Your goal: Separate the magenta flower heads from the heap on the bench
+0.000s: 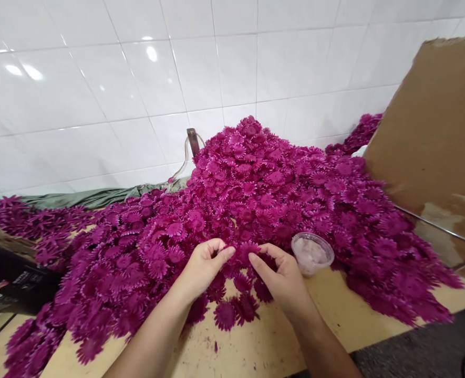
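A large heap of magenta artificial flower heads (256, 173) spreads over the table in front of me. My right hand (281, 270) pinches the edge of one magenta flower head (248, 253) between thumb and fingers. Close by on the left, my left hand (206, 262) is closed in a pinch, thumb against forefinger; a bit of magenta shows at its fingertips, but I cannot make out whether it is a separate petal piece. Several loose flower heads (225, 315) lie on the tabletop below my hands. Just right of my right hand stands a round clear plastic tub (312, 253) with whitish contents.
The pale wooden tabletop (232, 349) shows along the front. A large brown cardboard sheet (433, 142) leans at the right. A black box (15, 278) stands at the left. Green cloth (94, 197) lies along the white tiled wall (236, 68), beside a metal bracket (193, 142).
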### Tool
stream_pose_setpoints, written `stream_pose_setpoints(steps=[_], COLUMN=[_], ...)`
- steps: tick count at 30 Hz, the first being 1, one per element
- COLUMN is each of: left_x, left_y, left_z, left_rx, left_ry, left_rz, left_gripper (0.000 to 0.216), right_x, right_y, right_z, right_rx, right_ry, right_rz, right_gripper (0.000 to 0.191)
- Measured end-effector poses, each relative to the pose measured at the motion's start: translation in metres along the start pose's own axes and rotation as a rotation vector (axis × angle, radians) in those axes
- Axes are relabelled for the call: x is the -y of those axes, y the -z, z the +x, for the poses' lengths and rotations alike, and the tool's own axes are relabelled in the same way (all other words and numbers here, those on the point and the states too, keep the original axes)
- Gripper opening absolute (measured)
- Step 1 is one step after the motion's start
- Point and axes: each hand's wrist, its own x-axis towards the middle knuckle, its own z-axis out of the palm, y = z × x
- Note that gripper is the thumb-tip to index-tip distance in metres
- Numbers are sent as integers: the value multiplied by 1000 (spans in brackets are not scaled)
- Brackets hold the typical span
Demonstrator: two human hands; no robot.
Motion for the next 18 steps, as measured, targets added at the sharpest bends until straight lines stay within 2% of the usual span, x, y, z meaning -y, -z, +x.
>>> stream_pose_setpoints(steps=[3, 6, 9, 11, 18], left_x=[3, 5, 6, 6, 5], left_y=[-3, -4, -4, -5, -10], left_z=[5, 8, 9, 10, 9], left_rx=[-83, -89, -35, -14, 121], left_ry=[-13, -11, -21, -19, -25], left_rz=[17, 33, 72, 100, 93], left_gripper=[47, 51, 52, 54, 58], right_x=[2, 4, 3, 2, -5], right_y=[4, 5, 3, 0, -8], right_z=[-2, -3, -3, -1, 7], right_rx=[12, 20, 22, 24, 59], right_ry=[9, 69, 158, 156, 54], right_rz=[-11, -85, -207, -222, -29], right_gripper=[21, 18, 14, 12, 8])
